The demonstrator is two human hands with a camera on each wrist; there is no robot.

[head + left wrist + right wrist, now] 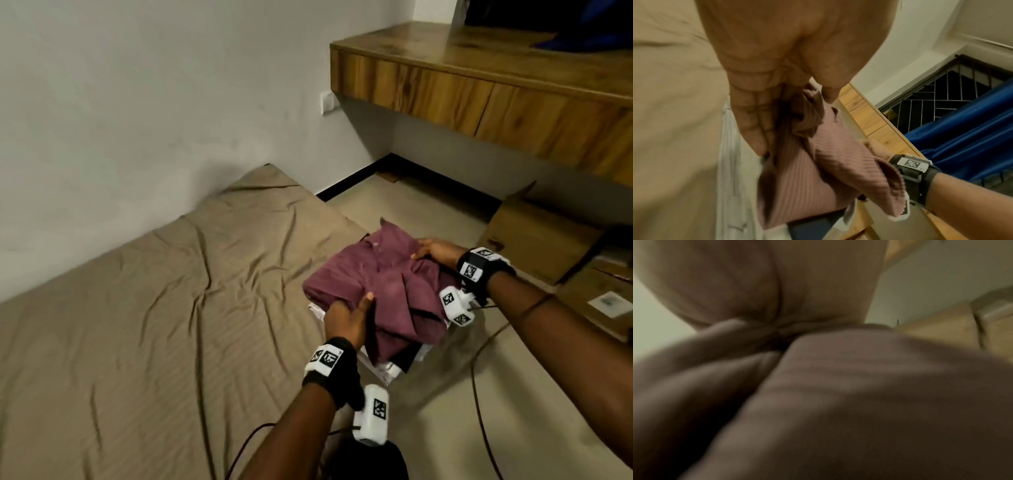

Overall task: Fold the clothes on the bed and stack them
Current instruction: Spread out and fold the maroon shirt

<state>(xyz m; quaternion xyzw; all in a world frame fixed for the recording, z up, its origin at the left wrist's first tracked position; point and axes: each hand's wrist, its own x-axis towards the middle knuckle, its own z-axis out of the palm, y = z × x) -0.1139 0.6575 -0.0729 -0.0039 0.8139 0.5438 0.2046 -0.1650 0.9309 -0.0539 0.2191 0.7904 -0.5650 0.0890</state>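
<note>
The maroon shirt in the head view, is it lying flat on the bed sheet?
No: the maroon shirt is folded and held by the left hand and right hand beyond the bed sheet's edge.

Dim warm indoor light, soft shadows, wide-angle edge bending, right wrist view heavily blurred.

You have a folded maroon shirt [376, 284] of ribbed fabric between your fingers, collar pointing away from you. Your left hand [346, 318] grips its near-left edge, thumb on top and fingers tucked beneath. Your right hand [435, 253] holds the far-right edge. A loose sleeve fold droops below your right fingers. Under the shirt you can see white and dark folded clothes [404, 359].
</note>
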